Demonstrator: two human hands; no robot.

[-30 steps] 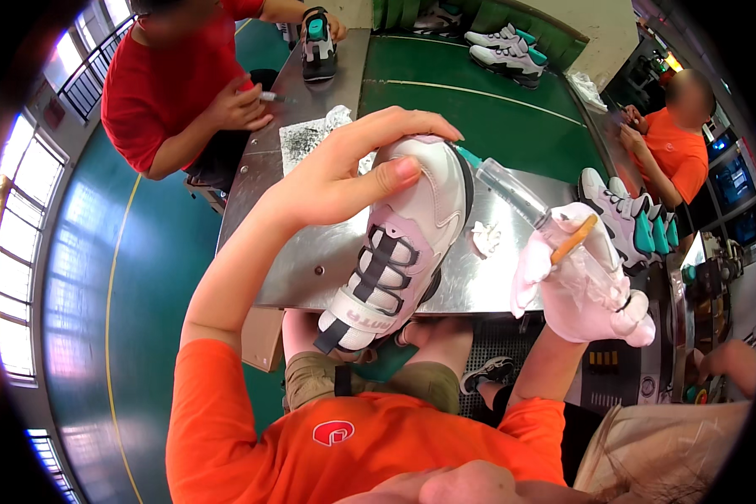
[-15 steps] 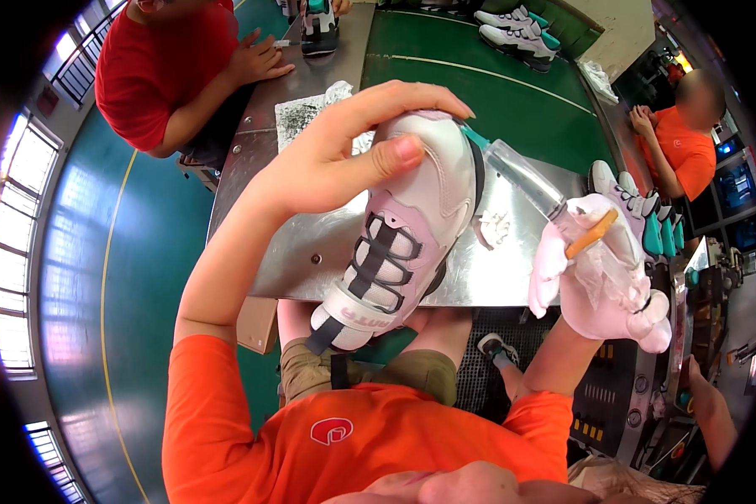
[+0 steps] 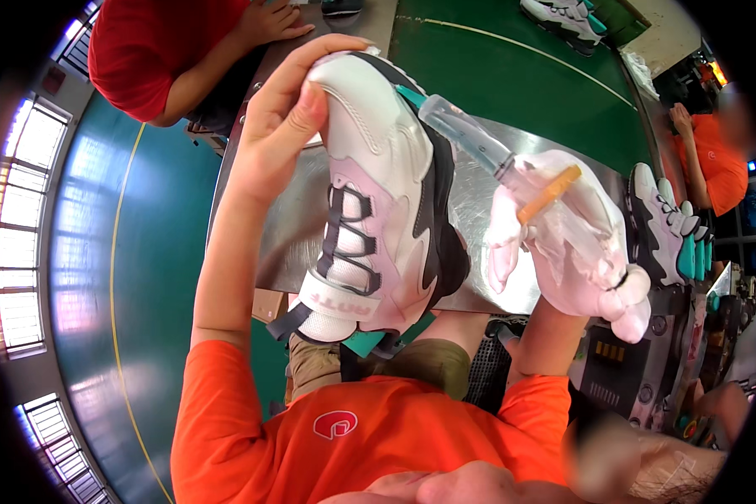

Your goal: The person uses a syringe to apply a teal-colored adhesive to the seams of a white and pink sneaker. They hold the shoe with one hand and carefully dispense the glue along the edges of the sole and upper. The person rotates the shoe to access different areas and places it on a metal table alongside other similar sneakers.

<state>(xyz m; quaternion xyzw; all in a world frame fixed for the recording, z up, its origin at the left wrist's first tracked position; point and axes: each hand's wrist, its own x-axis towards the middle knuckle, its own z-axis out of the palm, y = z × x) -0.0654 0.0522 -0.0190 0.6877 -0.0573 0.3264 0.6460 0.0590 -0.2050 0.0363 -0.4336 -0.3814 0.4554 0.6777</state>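
Observation:
My bare left hand [image 3: 269,139] is closed around the toe of a white and pale-pink sneaker [image 3: 399,193] with black laces and a black and white sole. The shoe is held over the table with its toe pointing away from me, its side partly turned to the right. In a white glove, my right hand [image 3: 575,239] grips a clear, syringe-like tube [image 3: 466,134] with a teal tip. That tip is at the sole edge near the toe; whether it touches cannot be seen. A tan stick [image 3: 550,193] also lies across the gloved fingers.
Beneath the shoe is a metal table [image 3: 290,231], with a green surface [image 3: 496,71] beyond it. Several similar sneakers [image 3: 659,223] stand at the right, others [image 3: 567,21] at the far right. A person in red [image 3: 164,55] is at far left, one in orange [image 3: 718,164] at right.
The sneaker has moved left and tilted, showing more of its side and sole. My left hand went along with it. My right hand and the tube have shifted left and farther away.

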